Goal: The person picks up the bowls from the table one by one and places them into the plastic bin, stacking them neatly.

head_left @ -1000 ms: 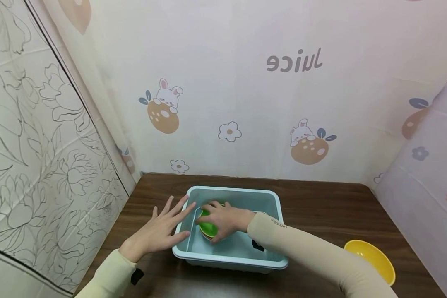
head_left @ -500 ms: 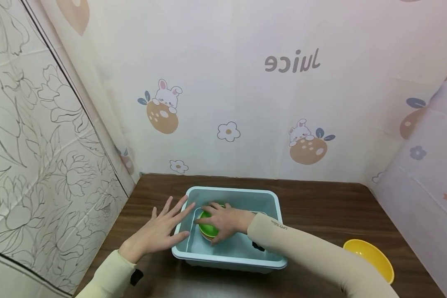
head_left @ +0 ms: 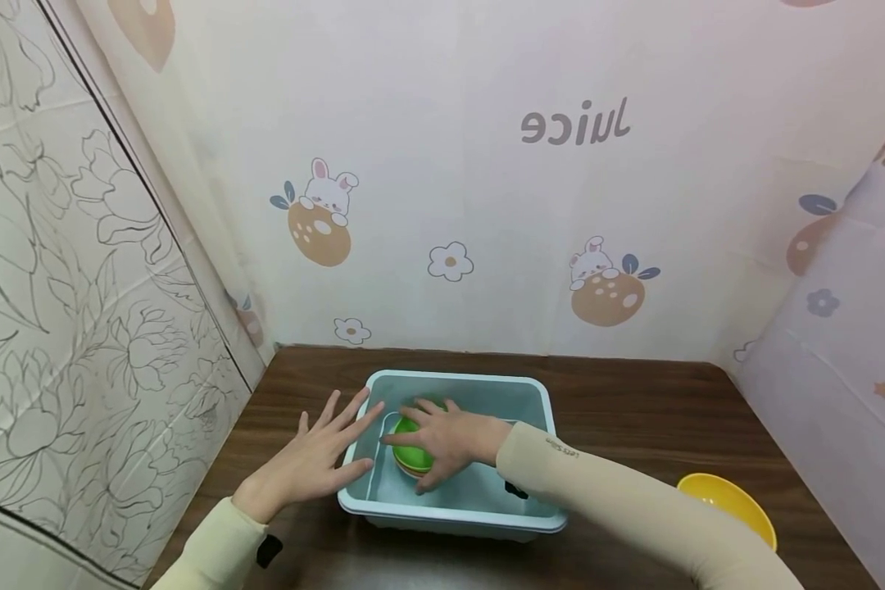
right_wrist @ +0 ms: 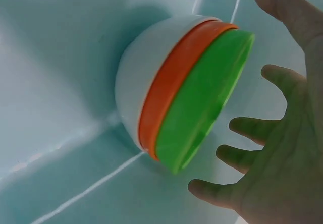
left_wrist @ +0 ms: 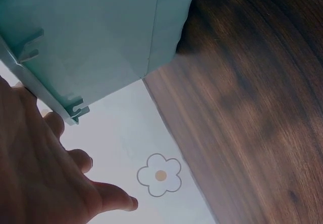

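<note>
Right hand spread open over nested green, orange and white plastic bowls, seemingly just off touching; left hand flat against pale blue plastic bin.

Left hand flat, palm down, fingers straight and spread wide. Left arm comes in from bottom left, in pale yellow sleeve with dark patch near cuff. Right hand palm down, fingers spread and bent a little, thumb points left. Right arm reaches in from bottom right, crosses toward left, in tan sleeve. Two hands near each other, not touching.
</note>
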Tool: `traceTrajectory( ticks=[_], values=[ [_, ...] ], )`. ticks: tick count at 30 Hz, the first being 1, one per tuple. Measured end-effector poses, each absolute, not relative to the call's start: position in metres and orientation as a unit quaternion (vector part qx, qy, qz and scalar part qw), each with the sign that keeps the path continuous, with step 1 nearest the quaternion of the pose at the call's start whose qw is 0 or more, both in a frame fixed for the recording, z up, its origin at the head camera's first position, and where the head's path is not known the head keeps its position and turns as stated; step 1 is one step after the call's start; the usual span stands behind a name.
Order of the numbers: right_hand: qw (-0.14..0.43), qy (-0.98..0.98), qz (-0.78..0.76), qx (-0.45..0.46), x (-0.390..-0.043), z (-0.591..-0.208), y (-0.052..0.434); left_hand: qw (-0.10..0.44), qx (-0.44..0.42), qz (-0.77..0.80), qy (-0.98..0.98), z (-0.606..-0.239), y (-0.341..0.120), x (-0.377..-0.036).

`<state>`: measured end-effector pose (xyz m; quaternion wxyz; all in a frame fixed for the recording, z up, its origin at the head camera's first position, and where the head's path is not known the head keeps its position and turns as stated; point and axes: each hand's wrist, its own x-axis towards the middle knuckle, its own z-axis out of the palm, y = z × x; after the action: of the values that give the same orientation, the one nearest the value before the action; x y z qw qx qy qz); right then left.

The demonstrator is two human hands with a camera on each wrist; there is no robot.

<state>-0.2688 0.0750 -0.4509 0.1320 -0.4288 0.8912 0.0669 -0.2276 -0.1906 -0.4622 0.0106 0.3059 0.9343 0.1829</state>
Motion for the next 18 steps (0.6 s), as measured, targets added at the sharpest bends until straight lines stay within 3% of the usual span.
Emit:
traceTrajectory(
  ticks=[18],
  values=[
    [0.096,0.884,0.101,-0.447,-0.251,-0.418,0.099,0.002,0.305,0.178,0.936,-0.464,-0.190,-0.227]
  ],
)
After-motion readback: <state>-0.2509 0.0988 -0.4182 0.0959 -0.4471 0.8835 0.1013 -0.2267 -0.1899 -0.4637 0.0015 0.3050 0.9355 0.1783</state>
